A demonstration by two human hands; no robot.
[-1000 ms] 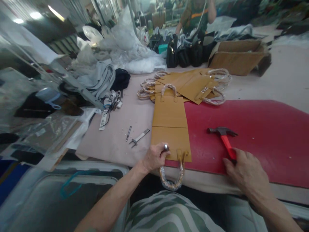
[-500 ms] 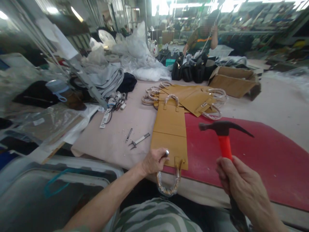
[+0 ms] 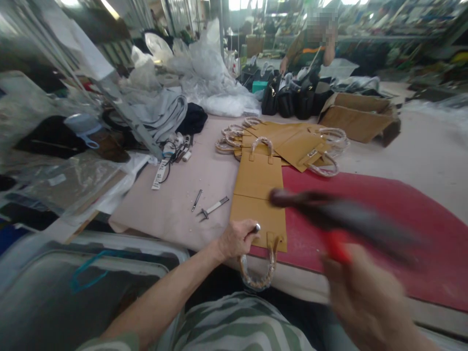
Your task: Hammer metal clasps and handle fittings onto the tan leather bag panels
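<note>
1. At the far left, a grey plastic bin (image 3: 32, 312) stands beside the counter (image 3: 175, 209), with a teal strap (image 3: 86, 278) across it.
2. On the counter lie a white tag (image 3: 159, 176) with handwriting, a slim metal tool (image 3: 197, 200) and a caliper (image 3: 214, 208).
3. The left hand (image 3: 236, 240) pinches a short metal rod (image 3: 257, 227) between thumb and fingers, over the lower part of a tan bag panel (image 3: 259, 183).
4. That panel lies flat, partly on a red mat (image 3: 438, 263), a plastic-wrapped handle at each end; the near handle (image 3: 258, 285) hangs past the counter's edge.
5. Behind it lies a pile of tan panels (image 3: 285, 136); farther back stand black bags (image 3: 287, 102), a person (image 3: 309, 46) and, to the right, an open cardboard box (image 3: 356, 119).
6. The right hand (image 3: 365, 292), blurred, is closed around the red-necked handle of a hammer (image 3: 329, 209). The hammer's head is raised above the mat, one end near the panel's right edge in view.
</note>
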